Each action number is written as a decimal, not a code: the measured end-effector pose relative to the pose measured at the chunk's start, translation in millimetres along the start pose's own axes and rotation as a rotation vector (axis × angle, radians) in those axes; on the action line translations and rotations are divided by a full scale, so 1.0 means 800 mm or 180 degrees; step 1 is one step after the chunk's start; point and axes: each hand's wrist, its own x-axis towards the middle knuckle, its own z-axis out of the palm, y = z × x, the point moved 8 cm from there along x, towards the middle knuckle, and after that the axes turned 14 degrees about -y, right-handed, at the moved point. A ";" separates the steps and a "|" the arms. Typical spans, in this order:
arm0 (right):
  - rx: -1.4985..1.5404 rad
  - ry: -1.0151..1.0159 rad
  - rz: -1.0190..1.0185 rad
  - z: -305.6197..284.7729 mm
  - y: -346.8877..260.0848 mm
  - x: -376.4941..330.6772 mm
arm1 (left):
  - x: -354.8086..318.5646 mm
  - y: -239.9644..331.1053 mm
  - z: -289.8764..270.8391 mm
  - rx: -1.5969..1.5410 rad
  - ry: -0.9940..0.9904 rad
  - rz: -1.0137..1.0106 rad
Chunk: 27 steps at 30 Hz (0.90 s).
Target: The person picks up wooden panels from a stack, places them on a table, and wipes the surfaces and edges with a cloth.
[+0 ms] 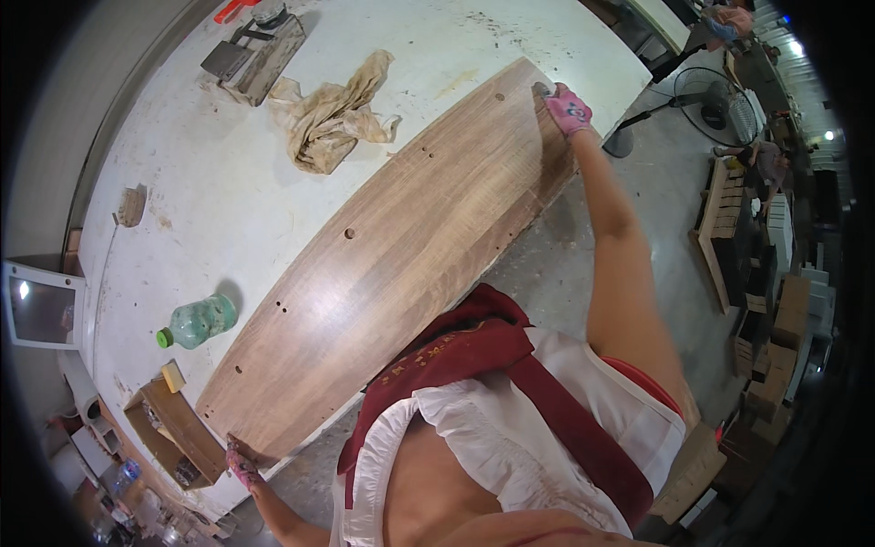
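A long brown wooden panel (392,255) with several small drilled holes lies diagonally on a white worktable (219,191). My left hand (240,463), in a pink glove, grips the panel's near-left end at the table's edge. At the far-right end my right hand (566,109), also in a pink glove, presses a small grey pad or block against the panel's corner. Both arms are stretched wide along the board.
A crumpled beige rag (335,114) lies beyond the panel. A green plastic bottle (199,323) lies on its side by an open cardboard box (173,428). A metal block tool (255,55) sits at the far end. A floor fan (720,100) and stacked wooden parts (729,228) stand at right.
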 end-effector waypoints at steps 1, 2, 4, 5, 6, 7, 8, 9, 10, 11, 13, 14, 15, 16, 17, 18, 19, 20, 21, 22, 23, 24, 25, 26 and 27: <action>0.0044 -0.0229 -0.0116 0.008 0.014 0.010 | -0.011 0.023 0.022 -0.0250 0.0018 -0.0189; 0.0088 -0.0455 -0.0229 0.015 0.028 0.020 | -0.029 0.046 0.043 -0.0243 0.0259 -0.0289; 0.0176 -0.0754 -0.0974 0.036 0.072 0.067 | -0.038 0.067 0.042 0.0117 0.0433 -0.0351; 0.0226 -0.0884 -0.1389 0.048 0.066 0.081 | -0.026 0.049 0.029 0.0009 0.0464 -0.0596; 0.1023 -0.1057 -0.0867 0.043 0.049 0.074 | -0.024 0.039 0.013 -0.0020 0.0510 -0.0547; 0.1066 -0.1104 -0.0628 0.033 0.036 0.061 | -0.019 0.030 0.006 -0.0056 0.0504 -0.0491; 0.1080 -0.1138 -0.0369 0.022 0.031 0.049 | -0.016 0.020 0.006 -0.0092 0.0467 -0.0446; 0.1074 -0.1141 -0.0075 0.011 0.036 0.043 | -0.015 0.029 0.019 -0.0023 0.0441 -0.0436; 0.1203 -0.1088 -0.0074 0.019 0.066 0.051 | -0.021 0.063 0.044 0.0061 0.0392 -0.0417; 0.1170 -0.1070 -0.0228 0.024 0.074 0.052 | -0.029 0.081 0.058 0.0138 0.0392 -0.0401; 0.1143 -0.1031 -0.0594 0.030 0.072 0.057 | -0.012 0.052 0.033 0.0055 0.0551 -0.0460; 0.1024 -0.0982 -0.0611 0.030 0.078 0.066 | -0.005 0.038 0.029 -0.0094 0.0645 -0.0691; 0.1189 -0.0934 -0.0519 0.033 0.069 0.064 | -0.006 0.022 0.014 -0.0210 0.0782 -0.0937; 0.1367 -0.0898 -0.0416 0.027 0.053 0.057 | 0.004 -0.001 -0.001 -0.0515 0.0843 -0.0735; 0.1531 -0.0852 -0.0281 0.023 0.043 0.048 | 0.002 0.004 -0.006 -0.0277 0.0836 -0.0689; 0.1610 -0.0919 0.0034 0.016 0.046 0.040 | 0.004 0.013 -0.001 -0.0048 0.0789 -0.0624; 0.1663 -0.0932 0.0173 0.008 0.044 0.034 | -0.002 0.027 0.014 0.0163 0.0749 -0.0565; 0.1715 -0.0946 0.0310 0.002 0.043 0.026 | -0.010 0.033 0.025 0.0141 0.0606 -0.0844; 0.1784 -0.0952 0.0428 -0.005 0.040 0.020 | -0.012 0.036 0.023 0.0213 0.0632 -0.0860; 0.1712 -0.0878 0.0113 -0.006 0.038 0.023 | -0.014 0.037 0.021 0.0284 0.0658 -0.0877; 0.1640 -0.0821 -0.0205 -0.001 0.034 0.024 | -0.016 0.039 0.020 0.0355 0.0684 -0.0893; 0.1447 -0.0700 -0.0763 0.011 0.056 0.046 | -0.008 0.041 0.027 0.0302 0.0676 -0.0818; 0.1245 -0.0599 -0.1332 0.016 0.061 0.056 | -0.007 0.037 0.028 0.0246 0.0696 -0.0757; 0.0981 -0.0770 -0.1023 0.021 0.057 0.058 | -0.010 0.034 0.022 0.0200 0.0743 -0.0707; 0.0999 -0.0785 -0.0829 0.022 0.054 0.058 | -0.010 0.036 0.017 0.0164 0.0787 -0.0654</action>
